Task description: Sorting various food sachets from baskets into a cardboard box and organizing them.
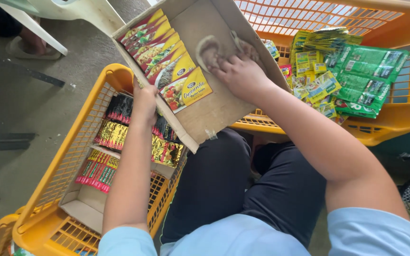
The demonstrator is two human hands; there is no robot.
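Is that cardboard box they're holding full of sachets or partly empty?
Partly empty: the cardboard box holds one row of yellow sachets along its left side; the remainder is bare cardboard.

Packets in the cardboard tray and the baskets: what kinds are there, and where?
Red-and-yellow sauce sachets: overlapping row in the cardboard tray's left side.
Green flat pouches: stacked in the orange plastic basket, right.
Small yellow-green sachets: heaped beside them.
Dark, gold and red stick packets: rows in the yellow basket.

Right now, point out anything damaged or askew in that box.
The cardboard box is held tilted, and its bare floor is scuffed and stained where the right hand presses a cloth. The sauce sachets sit bunched against one wall.
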